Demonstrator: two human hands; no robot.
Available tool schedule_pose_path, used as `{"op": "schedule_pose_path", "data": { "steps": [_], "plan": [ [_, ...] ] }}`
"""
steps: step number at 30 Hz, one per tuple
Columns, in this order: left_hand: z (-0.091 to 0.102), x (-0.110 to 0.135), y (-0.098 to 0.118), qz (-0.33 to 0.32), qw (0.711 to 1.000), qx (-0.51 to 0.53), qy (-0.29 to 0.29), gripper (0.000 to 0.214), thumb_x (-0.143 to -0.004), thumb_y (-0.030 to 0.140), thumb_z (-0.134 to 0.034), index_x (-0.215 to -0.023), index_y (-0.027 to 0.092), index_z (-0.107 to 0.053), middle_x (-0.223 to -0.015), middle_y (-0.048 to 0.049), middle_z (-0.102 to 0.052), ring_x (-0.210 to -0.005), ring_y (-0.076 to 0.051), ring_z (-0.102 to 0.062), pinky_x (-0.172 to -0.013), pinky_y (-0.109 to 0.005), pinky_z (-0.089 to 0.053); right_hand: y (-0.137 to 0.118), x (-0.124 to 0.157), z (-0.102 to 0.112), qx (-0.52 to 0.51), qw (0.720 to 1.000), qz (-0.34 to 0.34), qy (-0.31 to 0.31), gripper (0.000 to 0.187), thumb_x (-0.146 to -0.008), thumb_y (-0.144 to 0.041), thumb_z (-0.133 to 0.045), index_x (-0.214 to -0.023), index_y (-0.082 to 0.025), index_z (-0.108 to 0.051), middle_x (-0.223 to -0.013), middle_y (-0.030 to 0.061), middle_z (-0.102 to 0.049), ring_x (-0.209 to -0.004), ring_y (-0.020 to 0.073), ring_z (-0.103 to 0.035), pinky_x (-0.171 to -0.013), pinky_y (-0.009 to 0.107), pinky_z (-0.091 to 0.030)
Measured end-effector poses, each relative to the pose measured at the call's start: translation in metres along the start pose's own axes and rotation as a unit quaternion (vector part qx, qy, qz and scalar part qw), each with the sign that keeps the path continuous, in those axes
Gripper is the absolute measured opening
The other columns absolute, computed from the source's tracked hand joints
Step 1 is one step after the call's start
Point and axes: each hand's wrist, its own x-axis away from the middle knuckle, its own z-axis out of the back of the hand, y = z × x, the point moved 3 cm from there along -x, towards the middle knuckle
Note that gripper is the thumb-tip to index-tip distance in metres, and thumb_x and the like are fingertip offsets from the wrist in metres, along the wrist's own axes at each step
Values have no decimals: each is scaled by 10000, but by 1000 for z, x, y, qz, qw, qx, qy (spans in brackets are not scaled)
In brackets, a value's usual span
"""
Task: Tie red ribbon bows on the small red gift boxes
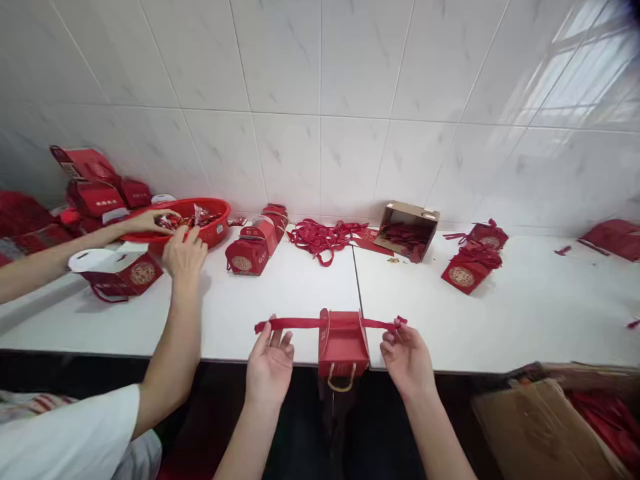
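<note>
A small red gift box (343, 347) stands at the near edge of the white table (280, 300), with a gold cord loop hanging from its front. A red ribbon (300, 324) runs through the box and sticks out on both sides. My left hand (270, 363) pinches the ribbon's left end. My right hand (406, 357) pinches its right end, so the ribbon is stretched level between them.
A person at my left reaches both hands into a red basin (213, 223) of wrapped sweets, above an open red box (131, 275). Finished red boxes (255, 247), loose ribbons (323, 237), a cardboard box (410, 227) and more red boxes (473, 263) lie along the wall. A cardboard carton (545, 427) stands at lower right.
</note>
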Motion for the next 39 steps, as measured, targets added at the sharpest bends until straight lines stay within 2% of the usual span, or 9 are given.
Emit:
{"op": "schedule_pose_path", "data": {
  "steps": [3,6,10,14,19,25,29,34,39],
  "plan": [
    [-24,-1,15,-83,996,-10,-22,143,-748,204,-657,-889,204,-682,-779,18,-640,-604,-73,-576,-478,-168,-403,-17,2,-15,38,997,55,-36,165,-620,-187,-700,-746,-167,-594,-722,-35,-585,-514,48,-459,-401,155,-355],
    [-49,2,29,-158,983,-57,-74,194,-714,301,-705,-864,178,-697,-823,-2,-639,-632,-68,-547,-483,-168,-386,-31,5,-33,99,984,132,-62,155,-674,-257,-699,-752,-166,-601,-701,-26,-580,-491,46,-444,-409,168,-353],
    [-79,11,41,-248,945,-157,-141,246,-678,340,-735,-841,156,-719,-796,-22,-639,-636,-69,-502,-498,-179,-363,-47,11,-59,190,949,234,-88,205,-728,-352,-690,-796,-185,-594,-623,-34,-542,-455,53,-408,-390,182,-282],
    [-103,20,46,-316,907,-219,-169,229,-628,274,-772,-833,182,-728,-818,-29,-669,-631,-68,-492,-497,-183,-332,-56,15,-83,252,913,300,-113,212,-720,-342,-706,-817,-193,-590,-570,-59,-464,-445,50,-353,-410,198,-247],
    [-126,25,43,-311,893,-253,-204,215,-630,298,-768,-811,187,-727,-769,-19,-674,-562,-56,-447,-474,-189,-300,-52,21,-111,255,899,317,-165,168,-724,-314,-693,-812,-211,-594,-632,-56,-456,-475,49,-308,-418,206,-224],
    [-142,30,40,-302,872,-293,-249,176,-673,322,-738,-786,188,-719,-810,-37,-690,-608,-81,-512,-503,-203,-335,-53,30,-135,254,888,324,-208,113,-718,-287,-689,-792,-233,-623,-669,-45,-526,-538,67,-414,-464,199,-313],
    [-148,33,43,-317,867,-287,-256,178,-657,307,-753,-793,201,-708,-818,-22,-680,-696,-103,-552,-551,-204,-365,-57,31,-142,256,890,312,-213,113,-742,-330,-671,-778,-229,-636,-671,-37,-575,-521,69,-435,-462,203,-333],
    [-154,35,45,-320,856,-300,-274,196,-701,346,-717,-636,175,-645,-644,16,-596,-570,-77,-456,-528,-227,-331,-60,30,-145,264,887,323,-198,170,-704,-364,-717,-702,-208,-648,-646,-27,-590,-536,74,-449,-463,201,-330],
    [-157,40,48,-350,830,-324,-290,232,-742,354,-678,-598,177,-633,-626,29,-534,-555,-73,-420,-543,-243,-331,-61,33,-150,279,869,350,-213,165,-694,-382,-727,-733,-225,-691,-728,-2,-655,-668,122,-558,-610,257,-443]
  ]
}}
